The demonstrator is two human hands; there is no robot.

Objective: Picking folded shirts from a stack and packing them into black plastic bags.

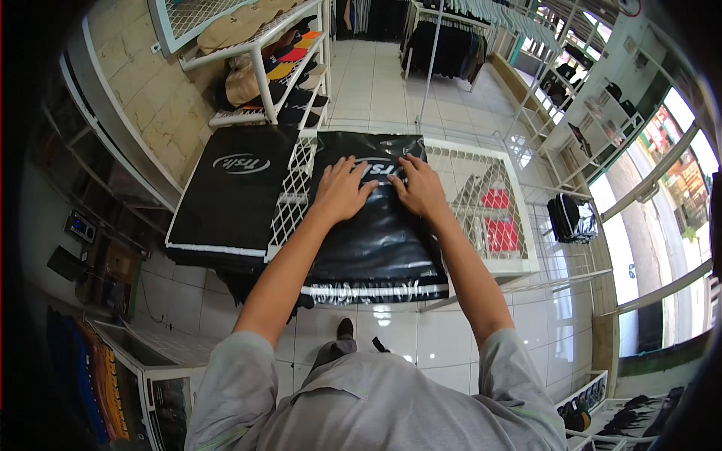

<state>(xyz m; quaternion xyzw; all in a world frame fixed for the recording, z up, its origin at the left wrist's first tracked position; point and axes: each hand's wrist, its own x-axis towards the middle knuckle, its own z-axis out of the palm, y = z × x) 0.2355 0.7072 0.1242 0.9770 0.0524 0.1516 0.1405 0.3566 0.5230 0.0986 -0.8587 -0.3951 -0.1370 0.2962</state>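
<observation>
A glossy black plastic bag (378,237) with a printed white logo lies on a white metal table topped with expanded mesh (479,197). My left hand (344,191) rests flat on the bag's upper left part, fingers spread. On its upper right part lies my right hand (417,186), its fingers also apart, and both thumbs are close to the logo. Neither hand grips anything. Left of the bag, a stack of flat black bags (231,191) bears the same kind of logo and has a pale strip along its near edge.
Beyond the table on the left stands a white rack with caps (282,70). Dark clothes (445,48) hang on a rail farther back. Folded black packages (572,217) sit on a wire rack at right. Orange and blue garments (93,377) are at lower left.
</observation>
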